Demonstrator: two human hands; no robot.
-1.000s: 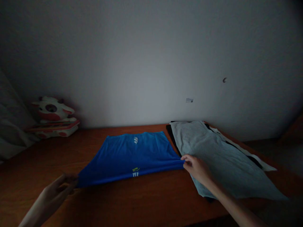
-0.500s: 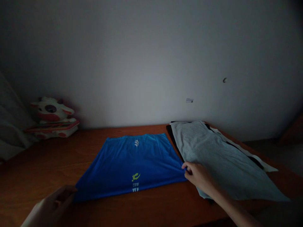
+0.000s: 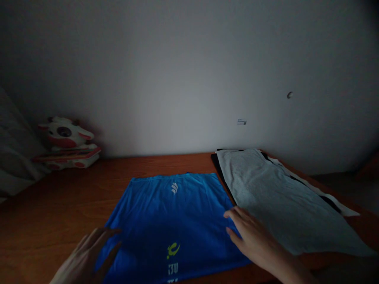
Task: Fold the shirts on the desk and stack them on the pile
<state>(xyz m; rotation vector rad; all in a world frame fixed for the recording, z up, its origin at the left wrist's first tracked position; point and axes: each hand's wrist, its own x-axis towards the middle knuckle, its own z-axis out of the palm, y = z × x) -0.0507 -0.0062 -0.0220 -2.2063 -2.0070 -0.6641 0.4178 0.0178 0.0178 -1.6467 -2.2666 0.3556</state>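
A blue shirt (image 3: 154,228) lies spread out on the wooden table, with a white logo near its far edge and a yellow-green mark with white characters nearer me. Its near edge runs partly out of view at the bottom. Over its left side is my left hand (image 3: 89,252), fingers stretched and apart, holding nothing. My right hand (image 3: 245,232) is at the shirt's right edge, thumb and fingers apart with no cloth between them. Whether either hand touches the fabric I cannot tell.
Right of the blue shirt lies a grey garment (image 3: 266,197) over black and white cloth (image 3: 349,209). A cow-shaped toy (image 3: 66,138) stands at the back left of the wooden table (image 3: 59,197). A pale wall (image 3: 166,79) rises behind, and a curtain hangs at far left.
Both hands have let go of the blue shirt's side edges and opened. My left hand has moved right over the cloth. The shirt now lies closer to me, its near edge lower in view.
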